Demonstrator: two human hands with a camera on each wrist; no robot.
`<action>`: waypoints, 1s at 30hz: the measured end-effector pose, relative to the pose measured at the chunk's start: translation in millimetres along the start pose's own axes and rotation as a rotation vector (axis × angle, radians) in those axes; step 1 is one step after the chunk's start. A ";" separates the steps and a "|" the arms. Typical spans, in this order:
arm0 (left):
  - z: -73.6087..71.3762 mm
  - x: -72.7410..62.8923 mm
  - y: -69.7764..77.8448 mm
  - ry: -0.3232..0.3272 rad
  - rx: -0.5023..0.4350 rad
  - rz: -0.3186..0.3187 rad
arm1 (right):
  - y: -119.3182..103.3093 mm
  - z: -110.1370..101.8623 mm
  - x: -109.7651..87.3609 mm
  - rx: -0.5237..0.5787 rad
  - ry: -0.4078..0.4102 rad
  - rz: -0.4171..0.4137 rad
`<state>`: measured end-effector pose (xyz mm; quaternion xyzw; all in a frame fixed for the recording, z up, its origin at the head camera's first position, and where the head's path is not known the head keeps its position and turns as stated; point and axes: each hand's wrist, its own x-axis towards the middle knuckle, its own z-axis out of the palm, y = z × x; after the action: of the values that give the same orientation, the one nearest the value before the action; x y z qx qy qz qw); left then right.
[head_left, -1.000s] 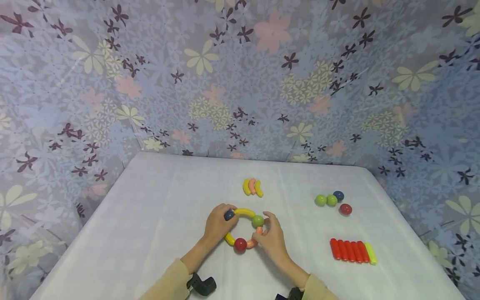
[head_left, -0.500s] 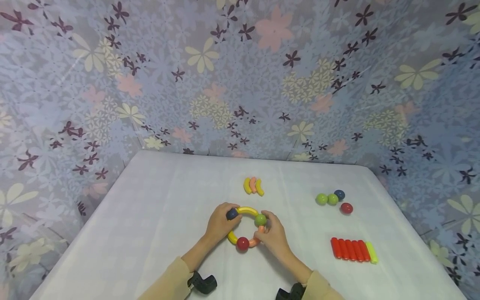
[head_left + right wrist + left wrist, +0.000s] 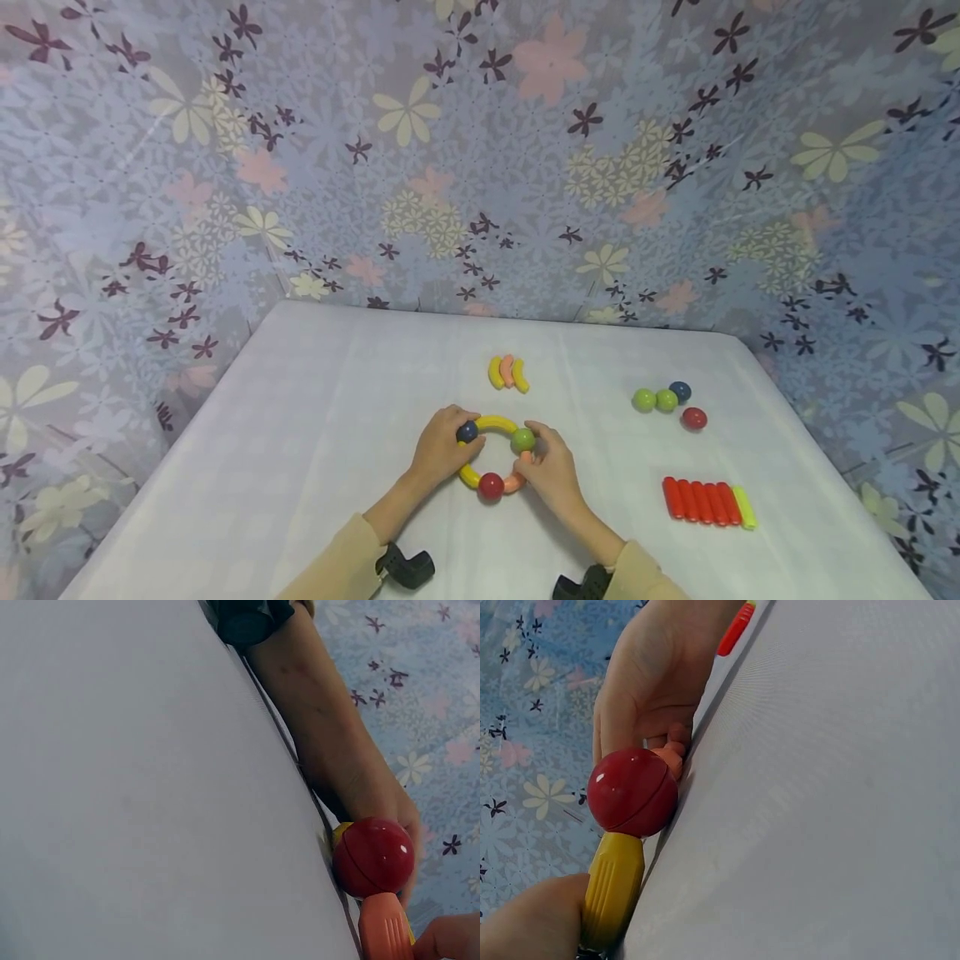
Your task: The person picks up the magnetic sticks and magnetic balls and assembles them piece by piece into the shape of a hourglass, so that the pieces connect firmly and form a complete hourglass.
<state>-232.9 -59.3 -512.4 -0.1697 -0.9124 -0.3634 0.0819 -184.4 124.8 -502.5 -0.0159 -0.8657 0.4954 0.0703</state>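
On the white table lies a ring of toy pieces, with balls joined by curved rods. My left hand [image 3: 441, 450] curls thumb and fingers around the blue ball [image 3: 467, 431] at the ring's left. On the opposite side, my right hand [image 3: 555, 473] grips the orange curved rod [image 3: 523, 460], its index finger beside the green ball [image 3: 522, 440]. A yellow curved rod [image 3: 497, 423] spans the far side. Nearest me is the red ball [image 3: 491, 487]; the left wrist view shows it against a yellow curved rod [image 3: 613, 885], and the right wrist view shows it against an orange curved rod [image 3: 384, 927].
Beyond the ring lie loose yellow and orange curved rods [image 3: 507, 372]. To the right sit two green balls [image 3: 655, 400], a blue ball [image 3: 680, 392] and a red ball [image 3: 694, 418]. Nearer stand several red straight rods [image 3: 700, 501] in a row beside a yellow-green one [image 3: 744, 507].
The ring has shifted slightly right in both hands' hold. My left thumb has moved lower on the blue ball, which shows more of itself. The loose pieces have stayed put.
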 end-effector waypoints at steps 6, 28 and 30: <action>-1.0 -0.7 0.9 -0.020 0.031 0.046 | 2.1 -1.1 -0.3 -0.004 0.023 -0.044; -0.1 -1.1 -4.6 -0.104 -0.217 0.152 | 15.4 -18.5 21.7 -0.119 0.016 -0.070; 0.1 -1.2 -5.6 -0.122 -0.251 0.158 | 17.1 -21.1 23.5 -0.119 0.015 -0.069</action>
<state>-233.8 -63.3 -516.3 -0.2715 -0.8468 -0.4562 0.0326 -205.5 153.9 -504.2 0.0062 -0.8932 0.4401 0.0925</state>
